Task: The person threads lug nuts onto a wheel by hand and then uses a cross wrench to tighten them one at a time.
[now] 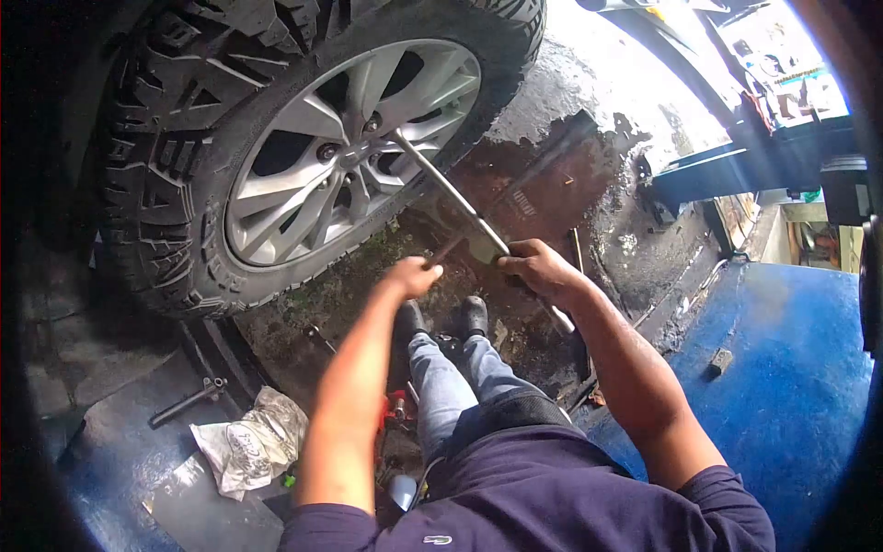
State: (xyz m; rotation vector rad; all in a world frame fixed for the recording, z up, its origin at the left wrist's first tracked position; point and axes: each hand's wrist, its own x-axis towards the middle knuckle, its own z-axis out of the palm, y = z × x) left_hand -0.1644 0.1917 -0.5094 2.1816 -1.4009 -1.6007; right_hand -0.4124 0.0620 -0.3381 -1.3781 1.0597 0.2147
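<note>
A four-way lug wrench [449, 191] reaches from the wheel to my hands, one end of its bright bar at a lug nut position on the silver alloy rim [303, 120]. My left hand [411, 277] is closed round the lower end of its darker crossbar. Closed round the bright bar, on the side away from the wheel, is my right hand [541, 270]; the bar's end sticks out below it. The crossbar's far end looks smeared. A knobby black tyre [166, 184] surrounds the rim, and lug nuts [372, 122] show near the hub.
My shoes [475, 316] stand on stained ground below the wrench. At lower left lie a crumpled whitish bag [250, 442] and a metal tool [189, 402]. A small dark block [720, 362] rests on a blue surface [782, 368] at right. A blue beam [745, 168] crosses the upper right.
</note>
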